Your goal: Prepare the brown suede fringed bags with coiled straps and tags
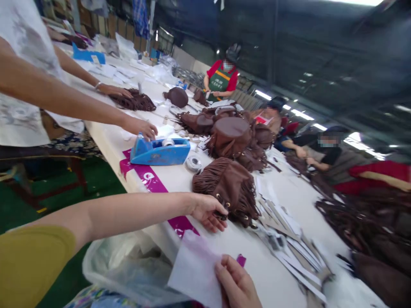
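Observation:
My left hand (208, 212) reaches in from the left, its thumb and curled fingers closed at the lower edge of a dark brown fringed bag (236, 184). Metal eyelets show on the bag close to my thumb; a small dark part of it sits between the fingers. Nearer to me, my right hand (238, 282) pinches a thin white sheet (194, 267) by its right side. The sheet hangs over the table's front edge, apart from the bag.
A blue tape dispenser (160, 152) and a tape roll (193, 163) stand beyond my left arm. Brown bags (231, 132) are heaped mid-table. Pale straps (292, 244) lie at right, a plastic bag (118, 261) below the edge. A co-worker's hand (141, 127) nears the dispenser; other people work behind.

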Available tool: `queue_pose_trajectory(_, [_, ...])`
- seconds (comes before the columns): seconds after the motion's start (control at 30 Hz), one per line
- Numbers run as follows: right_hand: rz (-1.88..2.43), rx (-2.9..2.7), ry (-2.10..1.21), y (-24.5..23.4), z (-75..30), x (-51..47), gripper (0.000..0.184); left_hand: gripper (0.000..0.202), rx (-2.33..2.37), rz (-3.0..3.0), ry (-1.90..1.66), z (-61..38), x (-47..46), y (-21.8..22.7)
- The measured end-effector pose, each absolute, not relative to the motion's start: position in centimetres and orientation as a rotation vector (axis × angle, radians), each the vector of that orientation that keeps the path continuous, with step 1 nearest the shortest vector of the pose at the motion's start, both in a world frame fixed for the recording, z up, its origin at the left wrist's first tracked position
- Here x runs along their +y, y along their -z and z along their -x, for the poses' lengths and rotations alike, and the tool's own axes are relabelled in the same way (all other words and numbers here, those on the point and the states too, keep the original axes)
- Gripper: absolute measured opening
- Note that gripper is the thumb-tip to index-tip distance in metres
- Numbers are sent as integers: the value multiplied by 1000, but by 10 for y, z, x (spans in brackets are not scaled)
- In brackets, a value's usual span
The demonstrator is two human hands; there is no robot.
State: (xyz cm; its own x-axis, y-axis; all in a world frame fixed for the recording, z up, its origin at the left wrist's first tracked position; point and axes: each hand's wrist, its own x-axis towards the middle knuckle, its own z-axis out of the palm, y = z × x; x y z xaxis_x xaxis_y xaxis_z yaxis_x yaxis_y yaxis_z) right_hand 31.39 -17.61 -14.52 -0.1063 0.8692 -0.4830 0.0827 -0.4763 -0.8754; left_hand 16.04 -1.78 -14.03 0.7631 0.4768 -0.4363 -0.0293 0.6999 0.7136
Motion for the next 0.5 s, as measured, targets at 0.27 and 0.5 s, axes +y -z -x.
queue_pose_trajectory(0.27, [1358,-1087,-1644,141,-338,-126,36,10,852,-833,-468,-165,-12,123])
queue_pose_trajectory(0.5, [1347,-904,-1541,149,-332,-98,32,14,885,-813,-498,-165,-12,121])
